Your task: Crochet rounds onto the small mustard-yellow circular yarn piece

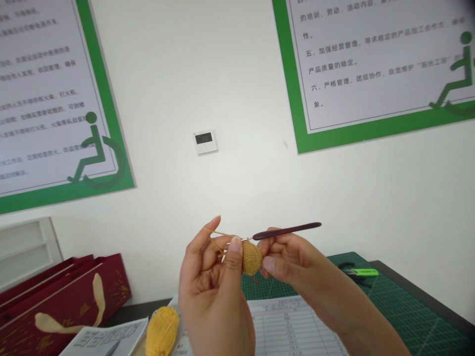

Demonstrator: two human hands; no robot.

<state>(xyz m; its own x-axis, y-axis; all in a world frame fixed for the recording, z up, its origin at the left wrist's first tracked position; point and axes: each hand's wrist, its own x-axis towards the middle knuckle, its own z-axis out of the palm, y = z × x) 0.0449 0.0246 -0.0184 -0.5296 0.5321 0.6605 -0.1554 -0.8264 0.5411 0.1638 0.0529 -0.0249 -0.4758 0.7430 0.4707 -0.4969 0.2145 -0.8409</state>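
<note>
Left hand (217,284) and right hand (293,259) pinch yellow crochet (252,259); right poster (356,79) reads “团结协作”.

The round piece (252,258) is golden, and the hook handle (285,231) is dark red. The yarn ball (162,331) is yellow. The mat (408,311) has green squares.

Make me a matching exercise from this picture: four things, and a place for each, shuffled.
1. crochet hook
2. crocheted piece
3. wall controller
4. red bags

A. at the picture's lower left
B. between the green-bordered posters
C. just above the right hand in the picture
D. against the thumb of the left hand

Pairs: 1-C, 2-D, 3-B, 4-A
</note>
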